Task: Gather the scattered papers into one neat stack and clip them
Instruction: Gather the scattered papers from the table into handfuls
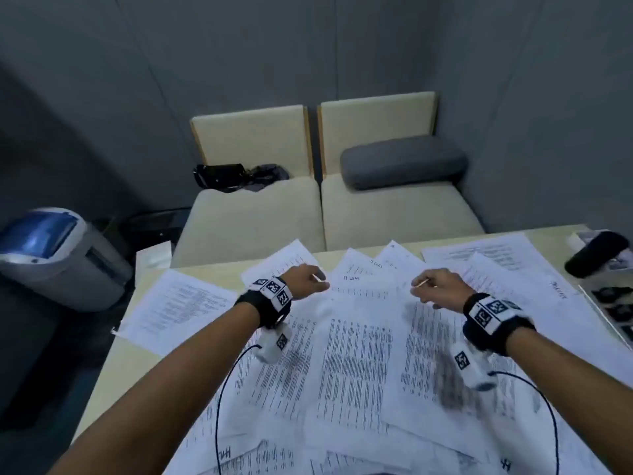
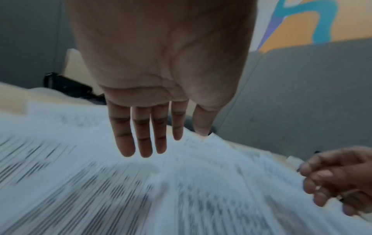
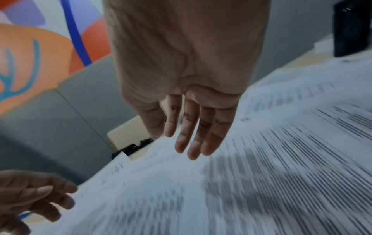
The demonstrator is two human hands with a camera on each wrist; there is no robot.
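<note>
Several printed white sheets (image 1: 356,351) lie scattered and overlapping across the beige table (image 1: 113,371). One sheet (image 1: 178,310) lies apart at the left, and others (image 1: 496,255) reach the far right. My left hand (image 1: 308,281) hovers over the far middle of the spread, and the left wrist view shows its fingers (image 2: 141,139) straight and holding nothing. My right hand (image 1: 438,289) hovers a little to the right at the same depth. Its fingers (image 3: 193,136) hang relaxed above the blurred sheets (image 3: 261,174). Neither hand grips paper.
A black rounded object (image 1: 597,253) and some printed cards (image 1: 613,303) sit at the table's right edge. Behind the table is a cream sofa (image 1: 253,214) with a grey cushion (image 1: 404,161) and a black bag (image 1: 222,176). A grey bin (image 1: 51,255) stands on the floor at left.
</note>
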